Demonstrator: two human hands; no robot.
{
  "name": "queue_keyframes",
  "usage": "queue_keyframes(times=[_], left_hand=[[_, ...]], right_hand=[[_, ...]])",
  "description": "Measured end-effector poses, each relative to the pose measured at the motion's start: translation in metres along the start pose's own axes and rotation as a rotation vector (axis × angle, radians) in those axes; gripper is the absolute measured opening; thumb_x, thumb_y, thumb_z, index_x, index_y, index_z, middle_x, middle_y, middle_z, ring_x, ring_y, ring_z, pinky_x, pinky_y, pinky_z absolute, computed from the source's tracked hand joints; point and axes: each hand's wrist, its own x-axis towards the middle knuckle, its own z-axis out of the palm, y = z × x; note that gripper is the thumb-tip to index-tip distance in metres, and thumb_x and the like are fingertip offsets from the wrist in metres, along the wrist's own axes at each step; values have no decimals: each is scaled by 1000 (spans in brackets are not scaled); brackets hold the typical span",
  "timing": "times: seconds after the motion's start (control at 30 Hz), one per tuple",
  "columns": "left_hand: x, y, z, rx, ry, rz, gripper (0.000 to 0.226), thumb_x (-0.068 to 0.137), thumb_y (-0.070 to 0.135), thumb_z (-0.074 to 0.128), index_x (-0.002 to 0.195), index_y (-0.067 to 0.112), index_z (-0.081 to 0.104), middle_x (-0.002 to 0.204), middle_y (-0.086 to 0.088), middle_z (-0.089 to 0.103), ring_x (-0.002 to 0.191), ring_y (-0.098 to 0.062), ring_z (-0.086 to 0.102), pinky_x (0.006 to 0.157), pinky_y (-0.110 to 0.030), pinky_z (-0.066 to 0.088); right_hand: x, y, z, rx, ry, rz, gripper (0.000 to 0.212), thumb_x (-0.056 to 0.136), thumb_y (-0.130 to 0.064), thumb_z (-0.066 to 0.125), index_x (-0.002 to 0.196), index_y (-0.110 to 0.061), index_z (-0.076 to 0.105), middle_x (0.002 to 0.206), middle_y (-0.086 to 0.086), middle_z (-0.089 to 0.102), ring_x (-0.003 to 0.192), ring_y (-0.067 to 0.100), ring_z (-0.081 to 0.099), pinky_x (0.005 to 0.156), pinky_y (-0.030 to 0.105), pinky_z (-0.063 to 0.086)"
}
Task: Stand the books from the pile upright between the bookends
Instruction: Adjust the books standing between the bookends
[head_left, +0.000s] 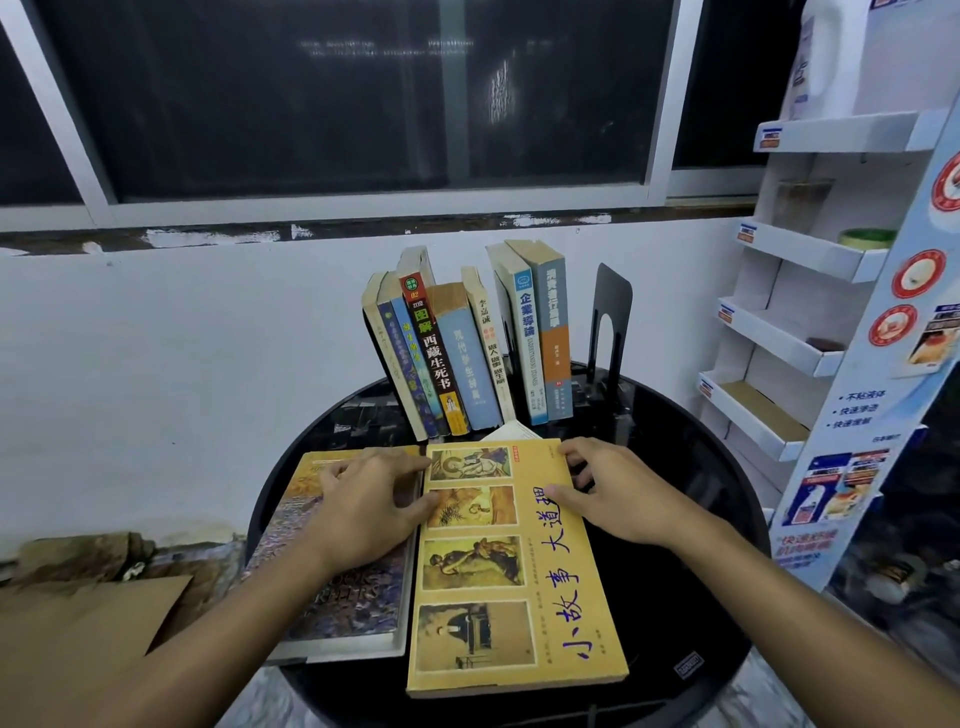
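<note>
Well, the round black desk (727, 467) holds it all. Its rim curves round just past the outer side of the right hand, so a book should not slide that way.

Beyond both hands stands the row of books (467, 353). They are already upright and lean a little toward the left-hand side. I think they rest on a bookend there, but I cannot see it.

Between the hands lies the yellow book (514, 571), flat with its cover up. It is not in the row yet. Beside it, under the left hand, lies the dark book (343, 597), flat too.

Beyond the right hand stands the black bookend (610, 317). There is a gap between it and the last tall book, so more books have room to go in there.

The right hand (618, 493) grasps the far right corner of the yellow book. Its fingers curl over the edge and its thumb lies on the cover, likely to tip the book up.

The left hand (363, 504) rests loose on the dark book. Its fingers are fairly straight and the tips touch the yellow book's left edge, likely to steady it.
</note>
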Motion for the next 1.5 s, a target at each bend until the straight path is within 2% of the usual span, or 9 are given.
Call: queue_keyframes(times=[0.27, 0.47, 0.6, 0.77, 0.97, 1.1, 1.27, 1.4, 1.5], left_hand=[[-1, 4, 1, -58, 15, -19, 53, 90, 57, 64, 138, 37, 58, 141, 22, 56, 133, -8, 45, 92, -37, 19], [-5, 8, -2, -206, 0, -50, 53, 76, 70, 65, 125, 48, 62, 121, 27, 67, 118, -7, 61, 102, -48, 46], [-5, 15, -4, -347, 13, -67, 46, 84, 40, 80, 127, 26, 69, 116, 24, 65, 97, 11, 58, 83, -7, 45], [-5, 18, -4, -578, 18, -116, 41, 82, 26, 82, 122, 23, 71, 93, 36, 69, 92, 17, 63, 77, -5, 48], [3, 42, -10, -722, 9, -65, 63, 79, 29, 85, 137, 23, 61, 129, 13, 68, 118, 1, 61, 99, -33, 56], [14, 37, -23, -552, 110, -49, 68, 78, 33, 86, 139, 22, 59, 137, 12, 59, 126, -8, 55, 109, -37, 46], [15, 28, -39, -559, 100, -48, 68, 75, 49, 85, 135, 30, 62, 128, 16, 67, 120, -5, 61, 102, -44, 53], [16, 33, -45, -674, 23, -21, 43, 83, 22, 82, 124, 31, 69, 107, 11, 77, 103, -8, 72, 89, -43, 61], [15, 39, -53, -721, 83, -2, 39, 84, 14, 80, 119, 29, 69, 100, 9, 79, 96, -6, 74, 85, -34, 62]], right_hand=[[-4, -5, 5, 256, 59, 65, 51, 89, -24, 75, 136, -22, 54, 102, -19, 58, 76, 3, 68, 64, 12, 51], [-2, 4, 10, 534, 96, 105, 42, 82, -10, 82, 117, -22, 63, 101, -12, 68, 74, 8, 75, 71, 20, 55], [0, 5, 7, 658, 74, 102, 35, 79, -4, 83, 107, -16, 67, 89, -6, 75, 73, 7, 74, 66, 16, 54], [0, 4, -1, 758, 93, 62, 45, 74, -2, 86, 111, -15, 65, 98, 6, 77, 78, 16, 75, 68, 25, 58], [6, -12, -10, 853, 61, -9, 36, 79, 4, 79, 109, -13, 67, 96, 8, 77, 78, 19, 76, 65, 31, 60], [4, -15, -22, 846, 101, -55, 34, 81, 2, 78, 111, -12, 69, 101, 12, 75, 82, 24, 75, 72, 38, 62], [1, -13, -43, 847, 217, -127, 37, 80, -3, 81, 114, -11, 69, 104, 16, 70, 86, 34, 72, 78, 46, 62], [-1, -19, -53, 863, 246, -178, 37, 81, 1, 79, 115, -8, 66, 93, 3, 68, 72, 14, 68, 64, 27, 56], [-2, -22, -58, 853, 264, -212, 38, 81, 0, 79, 115, -8, 67, 95, 3, 68, 73, 16, 67, 67, 29, 57]])
